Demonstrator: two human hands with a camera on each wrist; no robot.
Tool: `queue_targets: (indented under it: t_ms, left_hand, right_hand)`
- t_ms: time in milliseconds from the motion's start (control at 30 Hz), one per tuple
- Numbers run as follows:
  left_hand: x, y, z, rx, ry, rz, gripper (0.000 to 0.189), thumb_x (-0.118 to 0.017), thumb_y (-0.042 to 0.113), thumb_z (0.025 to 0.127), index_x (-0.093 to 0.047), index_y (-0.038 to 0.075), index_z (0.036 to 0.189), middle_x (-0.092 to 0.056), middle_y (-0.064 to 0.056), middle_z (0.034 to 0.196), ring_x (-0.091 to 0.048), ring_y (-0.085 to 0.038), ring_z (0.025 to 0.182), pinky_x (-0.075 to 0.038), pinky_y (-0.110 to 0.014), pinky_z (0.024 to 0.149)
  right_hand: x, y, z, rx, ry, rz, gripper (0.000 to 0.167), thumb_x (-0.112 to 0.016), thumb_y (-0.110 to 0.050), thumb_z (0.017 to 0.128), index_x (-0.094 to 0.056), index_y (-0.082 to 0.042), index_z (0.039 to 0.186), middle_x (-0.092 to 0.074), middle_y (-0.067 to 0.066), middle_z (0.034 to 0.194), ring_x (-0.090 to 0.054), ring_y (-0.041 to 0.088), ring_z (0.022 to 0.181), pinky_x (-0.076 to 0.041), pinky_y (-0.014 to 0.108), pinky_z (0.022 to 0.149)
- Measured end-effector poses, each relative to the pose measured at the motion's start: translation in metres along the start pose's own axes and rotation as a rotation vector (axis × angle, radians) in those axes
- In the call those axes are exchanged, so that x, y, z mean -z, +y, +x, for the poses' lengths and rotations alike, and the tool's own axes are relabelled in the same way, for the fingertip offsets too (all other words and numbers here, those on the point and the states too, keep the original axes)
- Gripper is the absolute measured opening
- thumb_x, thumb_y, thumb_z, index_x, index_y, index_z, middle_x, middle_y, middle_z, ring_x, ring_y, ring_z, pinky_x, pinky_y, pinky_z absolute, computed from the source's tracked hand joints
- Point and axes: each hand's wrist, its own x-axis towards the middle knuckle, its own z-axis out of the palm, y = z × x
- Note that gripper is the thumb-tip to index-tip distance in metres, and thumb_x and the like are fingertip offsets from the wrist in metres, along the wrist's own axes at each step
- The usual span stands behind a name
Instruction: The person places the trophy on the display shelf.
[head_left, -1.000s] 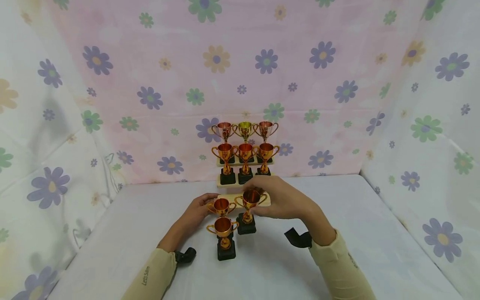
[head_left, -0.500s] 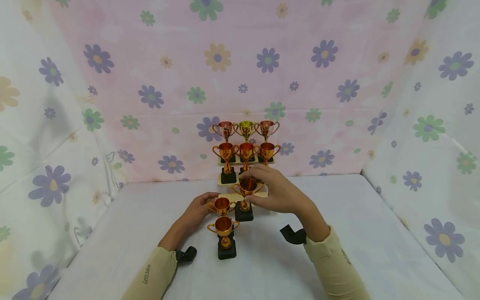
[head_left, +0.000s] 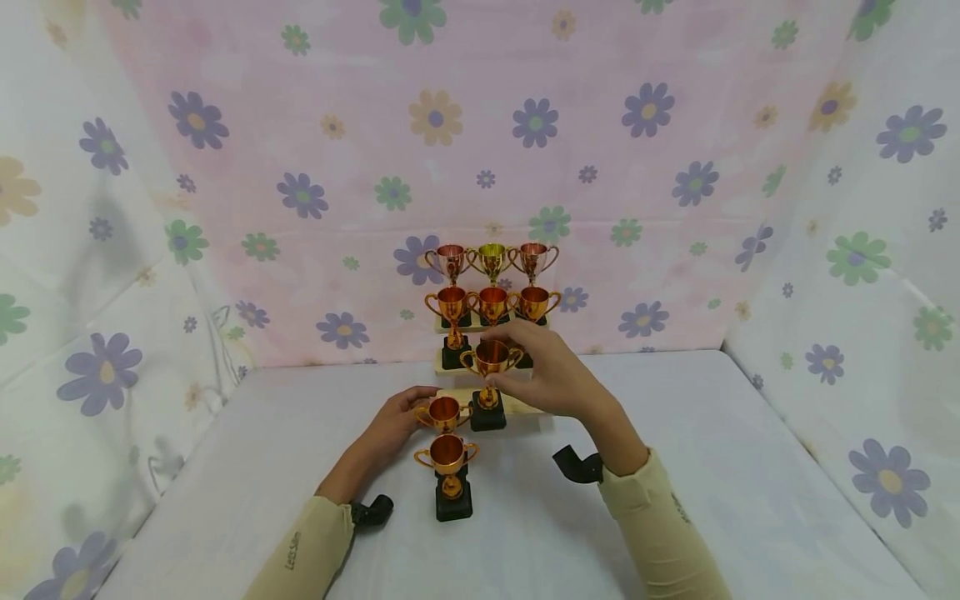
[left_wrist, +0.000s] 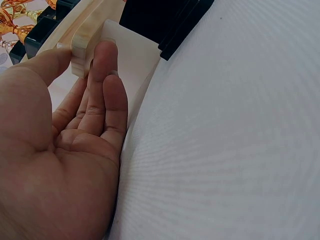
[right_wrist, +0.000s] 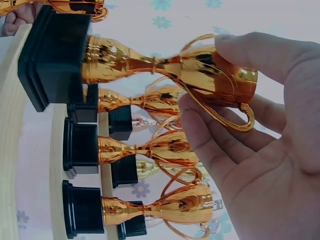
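Observation:
My right hand holds an orange-gold trophy cup by its bowl, thumb on one side and fingers on the other. The cup is upright, its black base close over the lowest board of a stepped wooden stand. My left hand grips the left end of that board between thumb and fingers. Two more orange trophies, a rear one and a front one, stand one before the other on the table, just right of my left hand.
Three orange trophies line the middle step, partly hidden by my right hand. Behind them, the top step bears a red, a yellow-gold and a pinkish trophy. Flowered cloth hangs behind and at both sides of the white-covered table.
My right hand has carried the trophy forward and slightly left, from in front of the stand to over its lowest board. The left hand has stayed at the board's end.

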Motion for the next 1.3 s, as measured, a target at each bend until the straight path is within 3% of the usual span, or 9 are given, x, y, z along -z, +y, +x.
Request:
queue_targets:
  t_ms: [200,800,1300]
  left_hand:
    - [0.000,0.001,-0.001,0.009,0.009,0.004,0.041,-0.057,0.023,0.109,-0.059,0.011,0.148,-0.070,-0.007,0.138,-0.062,-0.023,0.129,-0.049,-0.041,0.109]
    - [0.000,-0.002,0.002,-0.013,-0.030,-0.100,0.041,-0.056,0.016,0.109,-0.057,0.004,0.148,-0.069,-0.011,0.135,-0.067,-0.018,0.118,-0.054,-0.029,0.095]
    - [0.001,-0.002,0.004,0.004,-0.027,-0.112,0.040,-0.054,0.016,0.110,-0.057,0.005,0.148,-0.068,-0.013,0.139,-0.067,-0.020,0.118,-0.054,-0.029,0.094]
  right_hand:
    - [-0.008,0.003,0.006,0.002,0.056,0.017,0.052,-0.085,-0.017,0.092,-0.065,-0.010,0.139,-0.069,0.003,0.131,-0.065,0.020,0.122,-0.055,0.044,0.103]
    - [-0.039,0.018,0.015,0.022,0.167,0.026,0.051,-0.084,-0.019,0.094,-0.065,-0.008,0.140,-0.066,0.004,0.133,-0.062,0.020,0.122,-0.055,0.043,0.103]
    - [-0.062,0.026,0.021,-0.035,0.177,0.002,0.054,-0.083,-0.018,0.094,-0.064,-0.003,0.143,-0.066,0.009,0.135,-0.062,0.026,0.127,-0.053,0.044,0.108]
